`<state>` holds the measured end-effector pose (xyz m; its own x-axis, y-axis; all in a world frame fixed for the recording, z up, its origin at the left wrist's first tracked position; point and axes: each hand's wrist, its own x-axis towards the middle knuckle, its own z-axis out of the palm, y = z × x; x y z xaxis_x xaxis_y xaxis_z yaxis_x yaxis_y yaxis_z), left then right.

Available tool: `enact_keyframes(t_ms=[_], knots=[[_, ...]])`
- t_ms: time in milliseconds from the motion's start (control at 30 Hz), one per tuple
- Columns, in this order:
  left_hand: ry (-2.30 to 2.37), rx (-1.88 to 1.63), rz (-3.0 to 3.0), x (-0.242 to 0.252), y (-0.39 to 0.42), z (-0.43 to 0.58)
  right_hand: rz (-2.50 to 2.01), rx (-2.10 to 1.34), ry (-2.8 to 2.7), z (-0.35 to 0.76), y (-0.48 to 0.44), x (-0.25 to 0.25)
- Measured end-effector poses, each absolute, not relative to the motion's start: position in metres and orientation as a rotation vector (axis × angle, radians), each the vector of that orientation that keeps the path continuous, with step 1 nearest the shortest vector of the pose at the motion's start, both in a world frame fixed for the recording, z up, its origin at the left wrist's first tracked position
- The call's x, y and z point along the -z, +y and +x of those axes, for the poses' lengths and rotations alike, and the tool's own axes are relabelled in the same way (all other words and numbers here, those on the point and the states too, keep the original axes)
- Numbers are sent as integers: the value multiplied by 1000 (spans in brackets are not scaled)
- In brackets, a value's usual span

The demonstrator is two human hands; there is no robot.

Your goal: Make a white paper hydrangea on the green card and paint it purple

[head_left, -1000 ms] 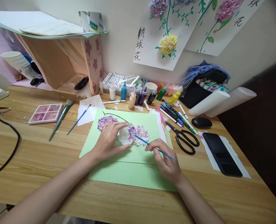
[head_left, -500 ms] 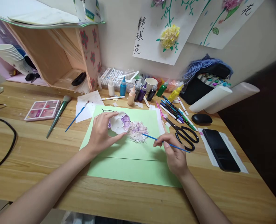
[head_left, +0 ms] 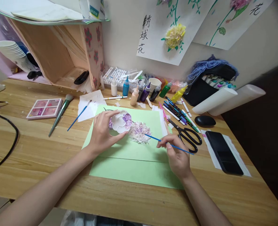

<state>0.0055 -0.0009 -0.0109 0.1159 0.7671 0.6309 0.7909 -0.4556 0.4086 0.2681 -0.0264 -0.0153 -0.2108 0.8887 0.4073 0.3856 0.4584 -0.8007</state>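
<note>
My left hand (head_left: pixel 104 128) grips a white flower-shaped paint palette (head_left: pixel 118 125) by its edge, tilted above the green paper (head_left: pixel 129 171). Purple paint shows in the palette's right-hand wells. Between my right thumb and fingers is a thin blue paintbrush (head_left: pixel 154 138); my right hand (head_left: pixel 176 153) holds it low over the paper's right side. The brush tip meets the right part of a ruffled white and purple paper flower (head_left: pixel 140 131) on the sheet. Another purple patch is mostly hidden behind the palette and my left fingers.
Black scissors (head_left: pixel 188 135) and a phone (head_left: pixel 224 153) lie to the right. Several paint bottles (head_left: pixel 145 92) stand behind the paper, with pens (head_left: pixel 178 110) beside them. A makeup palette (head_left: pixel 44 108), a large brush (head_left: pixel 60 114) and another blue paintbrush (head_left: pixel 79 115) lie on the left.
The whole view has shifted slightly, so things sit a little further right. Both hands keep their hold on palette and paintbrush, with the brush tip still at the flower's right part.
</note>
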Motion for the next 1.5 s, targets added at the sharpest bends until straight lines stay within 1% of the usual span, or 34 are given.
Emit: enact_keyframes(t_ms=[133,467,600,700,833,1033,1200,1500], knots=[[-1609,1279,-2336,11,-1,6,-1047,-684,-1860,268,-26,16],[-1597,1287,-2342,11,-2,5,-1038,-686,-1808,272,-26,16],[-1583,1286,-2353,10,-2,5,-1051,-783,-1786,275,-22,18],[-1587,1283,-2378,10,-2,6,-1043,-803,-1596,277,-20,18],[-1563,1242,-2453,13,-3,7,-902,-882,-1368,272,-21,16],[-1488,1214,-2561,14,-6,9,-875,-997,-1630,265,-30,18],[-1443,1232,-2568,12,-7,10,-857,-918,-1693,267,-32,16],[-1313,1172,-2530,15,-5,10,-898,-881,-1784,265,-33,13]])
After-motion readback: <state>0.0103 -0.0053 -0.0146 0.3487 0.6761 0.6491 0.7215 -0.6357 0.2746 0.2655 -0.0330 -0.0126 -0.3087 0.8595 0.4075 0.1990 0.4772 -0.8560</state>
